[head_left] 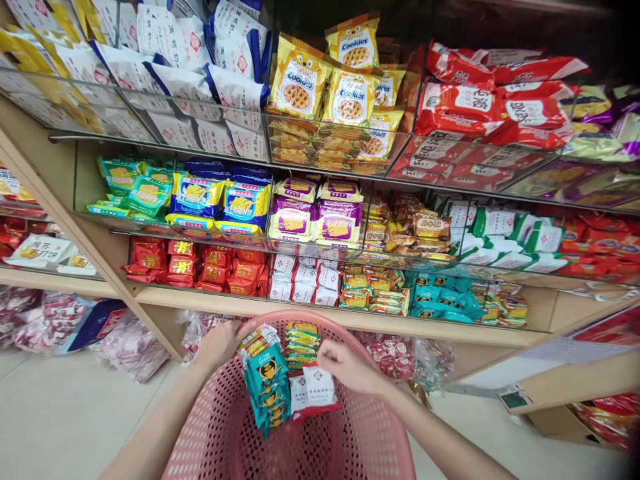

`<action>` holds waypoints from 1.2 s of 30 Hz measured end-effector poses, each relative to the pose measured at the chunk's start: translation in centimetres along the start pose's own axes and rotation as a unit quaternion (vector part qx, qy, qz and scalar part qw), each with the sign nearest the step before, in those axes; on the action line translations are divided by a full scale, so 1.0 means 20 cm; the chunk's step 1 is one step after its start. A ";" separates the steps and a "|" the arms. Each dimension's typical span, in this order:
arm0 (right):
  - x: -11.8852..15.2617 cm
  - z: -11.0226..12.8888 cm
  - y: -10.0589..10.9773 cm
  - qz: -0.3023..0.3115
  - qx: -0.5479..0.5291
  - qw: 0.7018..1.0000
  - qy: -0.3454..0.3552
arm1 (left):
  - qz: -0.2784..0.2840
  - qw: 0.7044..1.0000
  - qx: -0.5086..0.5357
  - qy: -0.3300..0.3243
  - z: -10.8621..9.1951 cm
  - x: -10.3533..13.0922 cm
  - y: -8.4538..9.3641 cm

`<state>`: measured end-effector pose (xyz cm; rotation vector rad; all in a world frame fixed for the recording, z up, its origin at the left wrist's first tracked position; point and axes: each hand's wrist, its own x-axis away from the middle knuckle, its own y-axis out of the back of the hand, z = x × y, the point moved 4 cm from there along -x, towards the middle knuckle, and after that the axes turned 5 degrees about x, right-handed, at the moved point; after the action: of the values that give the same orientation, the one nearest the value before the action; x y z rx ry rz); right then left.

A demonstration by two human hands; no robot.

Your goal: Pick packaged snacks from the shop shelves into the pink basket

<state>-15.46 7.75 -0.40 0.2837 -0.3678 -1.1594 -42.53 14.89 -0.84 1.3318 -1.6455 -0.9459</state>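
A pink plastic basket (385,427) with perforated walls stands below me, against the bottom shelf. My left hand (224,345) is closed at the basket's far left rim, its fingertips partly hidden. Inside the basket, my right hand (345,365) has its fingers pinched at the upper edge of a white-and-red snack packet (320,388). A similar packet (299,392) sits to its left, partly covered. Several teal snack packets (270,390) lie in a row, with a yellow-and-white packet (259,340) behind them. A stack of green-and-orange packets (303,343) is beyond the right fingers.
Glass-fronted shelves hold red packets (215,270), white packets (304,279), teal packets (445,297) and yellow cookie packets (300,79). Bagged goods (133,343) lie on the tiled floor (75,407) under the shelf. A cardboard box (555,427) stands at the right.
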 end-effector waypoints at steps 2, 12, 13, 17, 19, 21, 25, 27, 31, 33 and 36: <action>-0.02 -0.03 -0.05 0.008 0.038 0.999 -0.003 | -0.001 1.000 -0.004 -0.002 0.00 0.00 0.00; -0.10 -0.02 -0.18 -0.074 0.105 0.992 -0.011 | -0.002 1.000 -0.031 -0.003 -0.02 0.01 0.01; -0.10 -0.03 -0.19 -0.085 0.102 0.991 -0.018 | -0.002 0.999 -0.032 -0.003 -0.02 0.01 0.01; -0.04 -0.04 -0.21 -0.102 0.107 0.987 -0.055 | 0.000 1.000 -0.029 0.000 -0.01 0.01 0.01; 0.00 -0.03 -0.21 -0.094 0.107 0.987 -0.071 | 0.001 1.000 -0.029 0.003 -0.01 0.01 0.01; 0.03 -0.02 -0.22 -0.087 0.101 0.989 -0.071 | 0.000 1.000 -0.028 0.003 -0.01 0.01 0.01; 0.07 0.00 -0.24 -0.089 0.094 0.991 -0.036 | -0.003 1.000 -0.017 0.004 -0.01 0.01 0.00; 0.09 0.00 -0.25 -0.087 0.092 0.991 -0.032 | -0.008 1.000 -0.010 0.007 -0.01 0.01 0.00; 0.11 -0.03 -0.27 -0.079 0.094 0.991 -0.048 | -0.013 1.000 -0.004 0.013 0.01 0.00 0.00; 0.12 -0.03 -0.29 -0.078 0.095 0.991 -0.049 | -0.013 1.000 -0.005 0.010 0.01 0.00 -0.01; 0.13 -0.04 -0.32 -0.074 0.102 0.991 -0.053 | -0.013 1.000 -0.007 -0.001 0.01 0.00 -0.02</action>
<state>-19.56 2.91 -3.38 0.4351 -0.5678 -1.2884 -42.67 14.93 -1.24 1.3455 -1.6240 -0.9734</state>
